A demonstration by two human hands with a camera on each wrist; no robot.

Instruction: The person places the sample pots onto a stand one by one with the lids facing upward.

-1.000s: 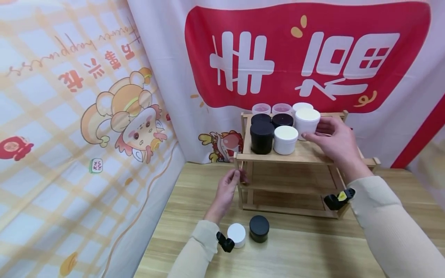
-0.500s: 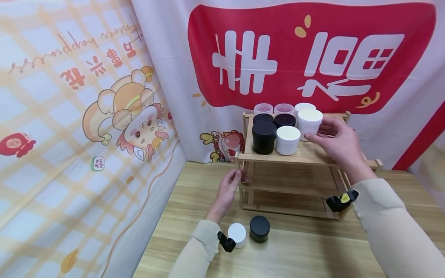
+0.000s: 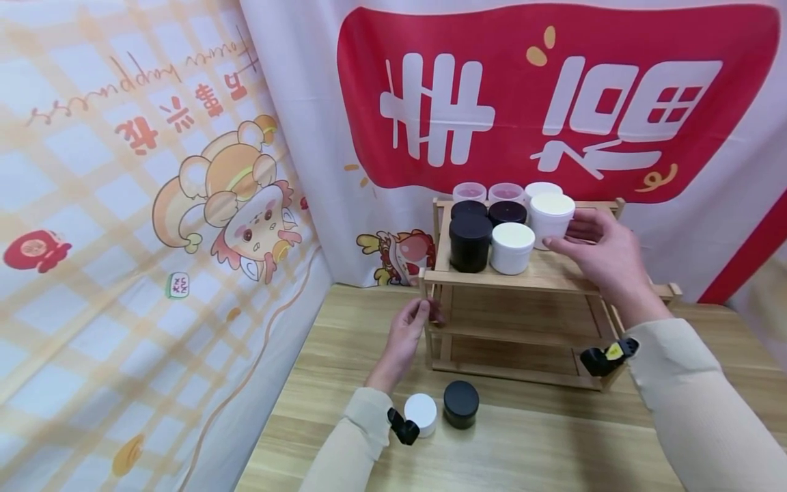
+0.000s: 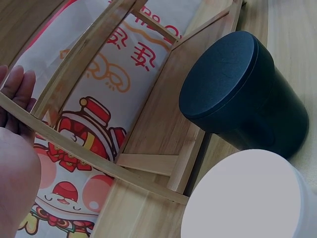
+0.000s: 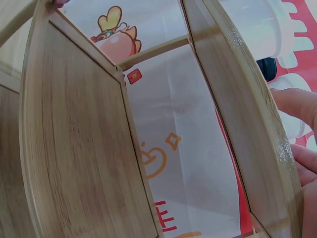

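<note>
A tiered wooden rack [image 3: 553,277] stands on the table, its top shelf bearing several lidded jars. My right hand [image 3: 605,256] holds a white jar [image 3: 551,219] between thumb and fingers, at the right of the group; whether its base touches the shelf I cannot tell. Left of it, in front, are another white jar [image 3: 512,249] and a black jar [image 3: 470,242]. My left hand [image 3: 407,335] grips the rack's left upright, thumb in front and fingers behind. In the left wrist view those fingers [image 4: 22,89] show past the wooden rail. The right wrist view shows part of my right hand [image 5: 304,158].
Below the rack, a white-lidded jar [image 3: 421,413] and a black jar [image 3: 461,403] stand on the wooden table [image 3: 522,451], near my left wrist. Behind the held jar are two dark jars, another white jar [image 3: 542,190] and two translucent ones [image 3: 470,191]. Printed curtains hang behind and left.
The head view has drifted slightly, shifting the scene to the right. Both hands keep their hold on the white jar and the rack.
</note>
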